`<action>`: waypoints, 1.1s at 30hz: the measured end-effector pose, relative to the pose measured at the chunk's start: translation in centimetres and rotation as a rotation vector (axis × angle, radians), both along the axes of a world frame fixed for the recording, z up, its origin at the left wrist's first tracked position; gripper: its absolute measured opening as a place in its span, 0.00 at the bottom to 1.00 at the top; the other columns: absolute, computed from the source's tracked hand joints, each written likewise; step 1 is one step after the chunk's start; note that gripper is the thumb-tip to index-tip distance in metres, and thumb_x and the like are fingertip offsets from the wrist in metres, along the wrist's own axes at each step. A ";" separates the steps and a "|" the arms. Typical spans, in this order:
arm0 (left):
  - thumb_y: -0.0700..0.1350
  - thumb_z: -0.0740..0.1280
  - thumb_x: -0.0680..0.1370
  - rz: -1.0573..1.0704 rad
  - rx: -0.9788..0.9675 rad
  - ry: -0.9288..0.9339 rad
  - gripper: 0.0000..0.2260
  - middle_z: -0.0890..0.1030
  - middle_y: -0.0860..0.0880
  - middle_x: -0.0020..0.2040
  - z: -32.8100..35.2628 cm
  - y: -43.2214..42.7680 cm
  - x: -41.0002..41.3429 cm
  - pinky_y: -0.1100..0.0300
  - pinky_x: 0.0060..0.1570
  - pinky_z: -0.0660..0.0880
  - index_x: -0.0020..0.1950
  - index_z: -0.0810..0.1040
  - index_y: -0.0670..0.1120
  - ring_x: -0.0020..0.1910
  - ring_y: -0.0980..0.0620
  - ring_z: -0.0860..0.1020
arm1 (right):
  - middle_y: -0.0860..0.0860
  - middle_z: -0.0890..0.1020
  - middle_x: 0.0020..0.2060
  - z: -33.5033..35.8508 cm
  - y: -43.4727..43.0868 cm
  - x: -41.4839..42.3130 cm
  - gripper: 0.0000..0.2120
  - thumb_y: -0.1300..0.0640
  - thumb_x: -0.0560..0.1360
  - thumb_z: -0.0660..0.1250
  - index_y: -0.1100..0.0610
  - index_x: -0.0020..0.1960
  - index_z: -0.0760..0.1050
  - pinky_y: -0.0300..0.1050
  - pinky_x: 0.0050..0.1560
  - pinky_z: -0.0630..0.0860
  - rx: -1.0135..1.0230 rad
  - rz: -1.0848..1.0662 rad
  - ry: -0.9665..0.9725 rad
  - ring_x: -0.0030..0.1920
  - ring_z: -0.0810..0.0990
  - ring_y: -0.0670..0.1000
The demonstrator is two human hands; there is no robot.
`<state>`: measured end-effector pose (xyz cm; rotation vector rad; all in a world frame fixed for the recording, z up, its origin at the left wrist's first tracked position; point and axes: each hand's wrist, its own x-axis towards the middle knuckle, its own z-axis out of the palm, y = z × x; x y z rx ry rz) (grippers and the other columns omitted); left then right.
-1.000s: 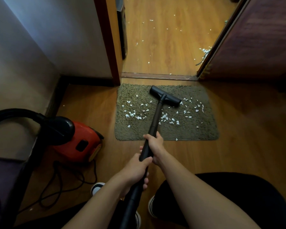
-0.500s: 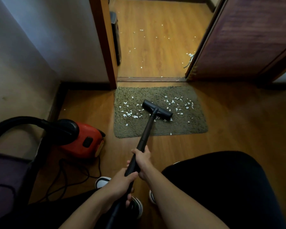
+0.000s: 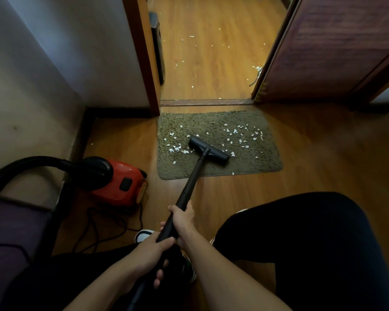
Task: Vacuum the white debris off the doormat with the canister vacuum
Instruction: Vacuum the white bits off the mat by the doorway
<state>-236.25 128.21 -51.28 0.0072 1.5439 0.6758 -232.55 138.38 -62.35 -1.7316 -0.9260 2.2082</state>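
Floor (image 3: 323, 158) of wood across the whole frame. Mat (image 3: 252, 162) at centre, flat just below the sill (image 3: 206, 102), shaggy and soft; likely to drag or bunch under a hard pull, so light strokes advised. Canister (image 3: 119, 182), red, at left centre, parked apart from mat, hose (image 3: 32, 163) arching off it toward the left edge, cord (image 3: 103, 230) looped below. Probably heavy enough to stay put; better reached from than carried. Wand (image 3: 192, 178), black and stiff, slanting from lower centre up to mat. Nozzle (image 3: 209, 149) flat on the pile at mat's middle, skewed, left end higher in frame. Right hand (image 3: 183, 217) wrapped round wand, upper of the two; left hand (image 3: 151, 252) just below, fingers curled round the same tube. Two-handed hold on the rigid tube looks right for steering. Debris (image 3: 240, 135), white flecks, light, probably paper: thickest at mat's upper right, a patch left of nozzle, strays near the lower edge, more beyond sill on bare floor.
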 end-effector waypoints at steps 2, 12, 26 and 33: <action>0.51 0.60 0.84 -0.017 -0.005 0.001 0.11 0.74 0.45 0.33 -0.2 0.0 0.4 0.62 0.21 0.70 0.66 0.66 0.55 0.23 0.53 0.71 | 0.63 0.79 0.61 -0.2 -0.1 0.5 0.33 0.61 0.79 0.66 0.47 0.79 0.58 0.44 0.26 0.78 0.001 -0.023 -0.010 0.26 0.83 0.53; 0.51 0.60 0.84 -0.079 0.042 0.042 0.14 0.73 0.44 0.35 -1.5 3.4 2.7 0.61 0.21 0.70 0.69 0.65 0.52 0.22 0.53 0.71 | 0.62 0.81 0.55 -0.6 3.4 3.5 0.32 0.60 0.80 0.66 0.46 0.80 0.58 0.45 0.27 0.79 0.010 -0.089 -0.025 0.26 0.83 0.52; 0.53 0.59 0.84 -0.167 0.103 0.024 0.13 0.73 0.46 0.36 -2.7 10.7 4.8 0.60 0.25 0.73 0.67 0.64 0.52 0.25 0.54 0.72 | 0.60 0.78 0.42 -1.8 11.0 6.3 0.24 0.61 0.79 0.66 0.56 0.73 0.65 0.44 0.25 0.77 0.069 -0.129 -0.049 0.23 0.80 0.53; 0.52 0.58 0.85 -0.178 0.135 0.017 0.11 0.73 0.46 0.34 -3.1 14.9 5.8 0.60 0.25 0.72 0.66 0.65 0.52 0.24 0.54 0.72 | 0.61 0.77 0.42 -1.7 15.3 7.2 0.13 0.62 0.80 0.66 0.59 0.63 0.70 0.46 0.26 0.78 0.117 -0.149 -0.066 0.23 0.79 0.53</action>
